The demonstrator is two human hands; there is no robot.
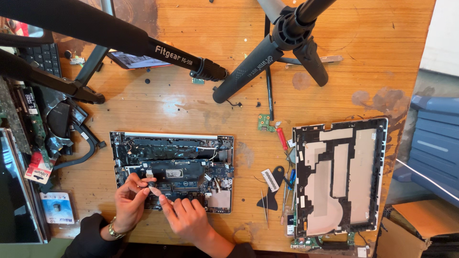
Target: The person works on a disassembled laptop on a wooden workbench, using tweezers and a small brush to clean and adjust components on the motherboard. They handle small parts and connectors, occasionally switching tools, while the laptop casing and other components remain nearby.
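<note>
— Both grips meet at one spot: the left hand [128, 198] pinches a small dark round part [151, 184] between thumb and forefinger, fingertips pressed close on it.

— And the right hand [189, 217]?

— Its forefinger and thumb close on a small pale tab [155, 190] that sits just below and to the right of the dark part, touching it or nearly so. Which hand bears the weight, I cannot tell.

— Where does that lie against the machine?

— Right over the lower left of the opened laptop base with its exposed dark circuit board [191, 172], above the board's near edge. Both hands come in from the near side of the worn wooden table [373, 38]; the left is a touch nearer the part.

— Anything further out?

— To the right lie black tweezers [264, 205], a red-handled screwdriver [282, 138], then the removed silver bottom cover lying inside-up [339, 177], well apart. Black tripod legs [248, 71] cross the far side.
</note>
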